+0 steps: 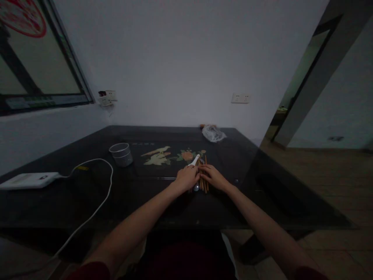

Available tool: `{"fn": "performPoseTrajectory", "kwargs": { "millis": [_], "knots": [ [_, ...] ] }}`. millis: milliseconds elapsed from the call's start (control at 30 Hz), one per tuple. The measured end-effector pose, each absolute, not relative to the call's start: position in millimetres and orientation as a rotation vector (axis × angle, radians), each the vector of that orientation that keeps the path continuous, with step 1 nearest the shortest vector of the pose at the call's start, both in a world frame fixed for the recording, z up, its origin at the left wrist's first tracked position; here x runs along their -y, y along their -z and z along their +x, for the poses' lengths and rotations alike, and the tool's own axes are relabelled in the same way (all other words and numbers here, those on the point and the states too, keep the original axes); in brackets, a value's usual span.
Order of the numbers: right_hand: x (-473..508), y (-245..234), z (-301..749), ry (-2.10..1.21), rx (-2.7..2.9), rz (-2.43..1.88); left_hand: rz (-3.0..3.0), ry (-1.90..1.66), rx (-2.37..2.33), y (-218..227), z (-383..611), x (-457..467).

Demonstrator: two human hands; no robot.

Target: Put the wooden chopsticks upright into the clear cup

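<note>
Several wooden chopsticks (203, 186) lie in a loose bundle on the dark table, their ends pointing toward me and away. Among them is a white spoon handle (194, 160), and a shiny rounded spoon bowl (196, 187) shows at the near end. From the left, my left hand (188, 178) is closed over the bundle with its fingers curled. My right hand (215, 177) presses against the other side, fingers bent over the chopsticks. The fingertips of both hands nearly meet at the middle and hide part of the utensils.
A clear plastic tub (121, 155) stands left on the dark table (163, 206). A white device (30, 181) with a white cable (110, 186) lies farther left. Near the wall sits a crumpled plastic bag (213, 133). Flowers and a bird decorate the tabletop.
</note>
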State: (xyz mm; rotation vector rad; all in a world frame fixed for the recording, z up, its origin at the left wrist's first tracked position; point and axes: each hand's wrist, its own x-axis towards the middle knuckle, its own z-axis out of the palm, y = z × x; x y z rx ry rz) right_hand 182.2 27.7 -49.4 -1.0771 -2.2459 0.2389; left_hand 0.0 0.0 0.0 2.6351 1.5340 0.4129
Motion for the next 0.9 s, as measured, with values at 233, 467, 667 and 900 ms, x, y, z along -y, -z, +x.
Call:
{"fn": "performPoseTrajectory", "kwargs": {
  "millis": [233, 467, 667, 900],
  "knots": [
    [-27.4, 42.1, 184.2, -0.245, 2.159, -1.144, 2.539, -0.881, -1.367, -35.2, -46.9, -16.4],
    [-28.5, 40.8, 186.2, -0.261, 2.094, -1.168, 2.502, -1.594, -1.525, -44.8, -171.4, -44.9],
    [-31.4, 43.9, 190.4, -0.268, 2.045, -1.174, 1.834, -2.204, -1.841, -12.9, -263.8, -71.2],
    [-33.6, 44.8, 191.0, -0.269, 2.052, -1.176, 0.765, -2.291, -1.543, 28.0, -308.9, -110.8]
  ]
}}
